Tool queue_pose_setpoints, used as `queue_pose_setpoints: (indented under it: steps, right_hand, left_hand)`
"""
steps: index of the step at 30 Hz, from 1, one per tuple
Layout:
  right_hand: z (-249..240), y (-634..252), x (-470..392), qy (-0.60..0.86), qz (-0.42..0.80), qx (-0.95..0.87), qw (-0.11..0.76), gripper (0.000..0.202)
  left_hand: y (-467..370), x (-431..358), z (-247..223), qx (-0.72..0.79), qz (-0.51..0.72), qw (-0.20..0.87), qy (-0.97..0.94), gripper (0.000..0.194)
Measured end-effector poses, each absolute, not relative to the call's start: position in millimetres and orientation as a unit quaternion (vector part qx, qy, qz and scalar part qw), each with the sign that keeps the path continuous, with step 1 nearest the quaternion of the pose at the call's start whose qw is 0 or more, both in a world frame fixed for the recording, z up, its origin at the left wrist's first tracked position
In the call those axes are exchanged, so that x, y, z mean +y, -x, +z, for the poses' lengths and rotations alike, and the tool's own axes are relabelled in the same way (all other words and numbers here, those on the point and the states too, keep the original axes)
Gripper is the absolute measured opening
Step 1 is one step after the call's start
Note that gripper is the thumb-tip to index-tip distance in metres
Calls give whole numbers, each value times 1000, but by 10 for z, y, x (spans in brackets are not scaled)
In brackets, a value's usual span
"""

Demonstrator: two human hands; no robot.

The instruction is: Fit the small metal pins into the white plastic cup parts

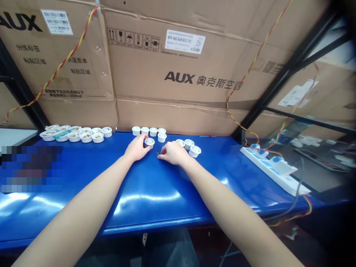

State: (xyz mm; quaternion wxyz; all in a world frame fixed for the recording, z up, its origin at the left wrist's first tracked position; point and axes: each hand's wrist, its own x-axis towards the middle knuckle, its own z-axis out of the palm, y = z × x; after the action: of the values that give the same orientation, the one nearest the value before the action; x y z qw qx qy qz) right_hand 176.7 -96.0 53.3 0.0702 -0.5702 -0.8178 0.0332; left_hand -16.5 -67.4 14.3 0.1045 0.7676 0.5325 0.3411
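Note:
My left hand (137, 148) is closed around the side of a small round white cup (149, 142), which stands upright near the middle of the blue table. Just to its right, my right hand (172, 152) pinches a tiny dark piece (157, 153) between thumb and finger, too small to name. Behind my left hand is a group of several similar white cups (153, 131). Beside my right hand stand a few more white cups (195, 151), one of them partly hidden by the hand.
At the back left, several white cups (74, 137) hold small contents, with a teal tool (63, 133) lying across them. A white power strip (272, 168) with plugs lies on the right. Cardboard (178, 85) walls the blue table's (155, 193) back, and twisted wires (59, 68) hang in front.

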Motion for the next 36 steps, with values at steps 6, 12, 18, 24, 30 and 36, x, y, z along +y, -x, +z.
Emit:
queue_pose_setpoints:
  steps: [6,12,18,24,30,36]
  right_hand:
    - [509,-1755,-944,565,48,-820,79,14]
    - [485,-1810,-908,559,90,-819,95,9]
    - [454,-1842,-871,552,150,-811,123,6]
    - [498,-1927,-863,548,226,-794,134,9]
    - [557,-1933,-893,484,239,-786,301,18]
    - [545,-1793,-940,442,194,-779,400,18]
  left_hand:
    - [173,-625,94,515,316,95,-791,47]
    - [177,-626,94,514,292,94,-801,53]
    - [179,-622,92,519,279,93,-803,54]
    - [176,-648,122,531,269,100,-797,47]
    - [160,-714,184,470,336,103,-810,42]
    - [80,-803,247,413,351,80,-836,41]
